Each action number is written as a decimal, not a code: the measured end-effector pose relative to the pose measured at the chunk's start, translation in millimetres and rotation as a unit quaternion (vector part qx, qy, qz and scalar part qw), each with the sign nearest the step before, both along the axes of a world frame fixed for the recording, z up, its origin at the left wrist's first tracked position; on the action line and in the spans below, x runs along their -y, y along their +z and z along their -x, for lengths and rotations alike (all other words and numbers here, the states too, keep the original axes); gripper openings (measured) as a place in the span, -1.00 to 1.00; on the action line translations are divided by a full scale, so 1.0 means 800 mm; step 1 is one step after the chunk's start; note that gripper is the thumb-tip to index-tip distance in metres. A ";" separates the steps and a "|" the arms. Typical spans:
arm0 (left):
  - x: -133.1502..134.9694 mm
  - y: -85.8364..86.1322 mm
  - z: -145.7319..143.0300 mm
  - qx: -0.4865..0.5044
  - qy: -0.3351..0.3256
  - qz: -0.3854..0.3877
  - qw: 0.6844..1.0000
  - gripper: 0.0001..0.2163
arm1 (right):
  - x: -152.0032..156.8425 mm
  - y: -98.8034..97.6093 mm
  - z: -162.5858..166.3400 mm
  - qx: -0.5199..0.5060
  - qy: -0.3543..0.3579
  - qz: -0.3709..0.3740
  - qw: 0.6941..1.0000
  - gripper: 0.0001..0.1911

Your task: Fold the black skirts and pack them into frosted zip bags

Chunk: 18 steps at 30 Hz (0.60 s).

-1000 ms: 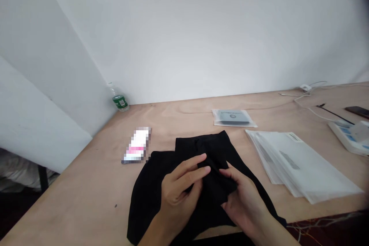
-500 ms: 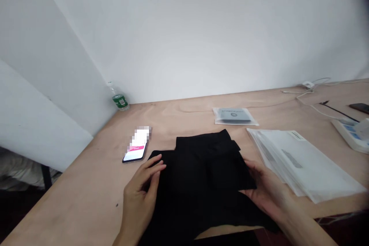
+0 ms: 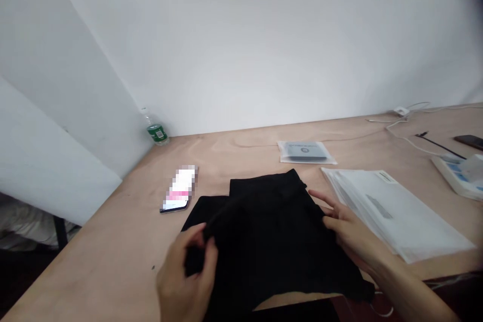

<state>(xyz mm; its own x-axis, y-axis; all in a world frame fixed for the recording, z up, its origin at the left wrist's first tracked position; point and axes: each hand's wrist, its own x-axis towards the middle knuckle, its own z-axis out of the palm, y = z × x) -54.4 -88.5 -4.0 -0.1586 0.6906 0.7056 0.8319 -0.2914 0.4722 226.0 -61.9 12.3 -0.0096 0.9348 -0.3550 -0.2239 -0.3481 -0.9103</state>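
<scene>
One black cloth [image 3: 264, 241] lies between the left hand [image 3: 175, 269], which pinches its left part, and the right hand [image 3: 349, 229], spread loosely at its right edge.

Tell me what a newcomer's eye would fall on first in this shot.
Probably the black cloth at lower centre, dark against the pale wooden table, with the left hand pinching it on the left and the right hand at its right edge. Next, perhaps, the bright, partly pixelated phone to its left and the whitish plastic bags to its right.
</scene>
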 end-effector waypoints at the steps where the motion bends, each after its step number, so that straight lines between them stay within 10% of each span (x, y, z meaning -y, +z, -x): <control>1: 0.007 0.001 0.010 0.019 0.040 0.004 0.999 -0.78 | 0.000 0.001 -0.006 0.023 0.008 -0.002 1.000 -0.26; 8: 0.002 0.031 0.021 -0.016 -0.002 -0.060 0.998 -0.85 | -0.035 -0.015 -0.048 0.296 -0.004 -0.109 0.949 -0.52; 13: -0.075 0.049 -0.011 -0.187 -0.234 0.181 0.937 -0.74 | -0.075 -0.028 -0.054 0.452 0.091 -0.205 0.863 -0.58; 18: -0.137 0.040 -0.023 -0.129 -0.304 0.357 0.874 -0.83 | -0.103 -0.030 -0.046 0.435 0.112 -0.213 0.868 -0.85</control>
